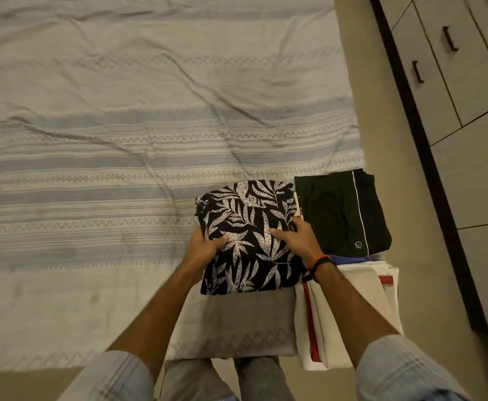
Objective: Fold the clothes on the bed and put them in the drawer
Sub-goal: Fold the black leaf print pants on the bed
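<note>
Hands, left hand (pixel 205 247) and right hand (pixel 295 237), grip leaf-print garment (pixel 248 215); black shorts (pixel 338 209) logo unreadable.

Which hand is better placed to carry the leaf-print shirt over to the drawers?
Right, probably. The right hand already grips the shirt on its edge nearer the drawers, which stand to the right of the bed. The left hand holds the far edge.

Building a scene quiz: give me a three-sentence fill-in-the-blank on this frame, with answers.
1. Both hands grip the folded ____-print garment.
2. The folded black garment has a thin ____ piping line.
3. The right hand has a band on its ____.

Missing words: leaf; white; wrist
</note>
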Available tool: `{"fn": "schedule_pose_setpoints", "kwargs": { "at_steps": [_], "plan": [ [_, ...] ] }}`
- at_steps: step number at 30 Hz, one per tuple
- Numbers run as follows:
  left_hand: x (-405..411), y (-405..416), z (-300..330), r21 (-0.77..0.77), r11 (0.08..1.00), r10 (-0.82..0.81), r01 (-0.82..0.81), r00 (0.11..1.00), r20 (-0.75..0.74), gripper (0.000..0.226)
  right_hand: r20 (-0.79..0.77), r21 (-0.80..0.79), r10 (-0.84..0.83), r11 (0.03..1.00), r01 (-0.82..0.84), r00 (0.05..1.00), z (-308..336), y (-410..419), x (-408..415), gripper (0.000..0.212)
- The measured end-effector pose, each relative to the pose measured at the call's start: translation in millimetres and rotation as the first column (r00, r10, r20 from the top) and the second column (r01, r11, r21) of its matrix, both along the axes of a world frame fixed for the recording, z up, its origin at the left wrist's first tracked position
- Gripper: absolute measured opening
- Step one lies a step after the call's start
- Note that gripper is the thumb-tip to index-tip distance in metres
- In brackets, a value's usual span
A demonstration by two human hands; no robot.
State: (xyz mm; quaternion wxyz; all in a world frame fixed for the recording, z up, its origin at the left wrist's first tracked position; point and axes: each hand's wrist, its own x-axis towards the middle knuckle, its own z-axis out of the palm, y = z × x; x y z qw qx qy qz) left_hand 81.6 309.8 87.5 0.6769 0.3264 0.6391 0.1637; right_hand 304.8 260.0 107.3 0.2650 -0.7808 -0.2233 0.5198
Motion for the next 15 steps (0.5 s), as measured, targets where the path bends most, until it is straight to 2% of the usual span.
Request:
{"fn": "schedule_pose_setpoints", "kwargs": {
  "at_steps": [2, 4, 9, 11, 15],
  "plan": [
    [-5, -9, -20, -0.035, 0.988, -0.156, 0.152, 0.976, -0.152, 0.051, 0.186, -0.205, 0.191, 0.967, -0.152, 0.964, -22, -12, 5, 0.065],
    [-11, -17, -33, -0.089, 0.97, -0.241, 0.227, 0.945, -0.221, 0.045, 0.233, -0.337, 0.257, 0.926, -0.17, 0.938, -32, -23, 7, 0.063],
    [-15, -19, -31, -0.11, 0.969, -0.241, 0.221, 0.941, -0.238, 0.067, 0.169, -0.26, 0.16, 0.959, -0.113, 0.973, -35, -32, 8, 0.066],
    [-15, -17, -28, -0.113, 0.972, -0.228, 0.207, 0.946, -0.232, 0.073, 0.169, -0.248, 0.158, 0.962, -0.113, 0.973, -35, -32, 8, 0.061],
    [-16, -16, -15, -0.089, 0.971, -0.235, 0.22, 0.944, -0.231, 0.072, 0.182, -0.179, 0.16, 0.976, -0.127, 0.97, -22, -36, 3, 0.046]
  ]
}}
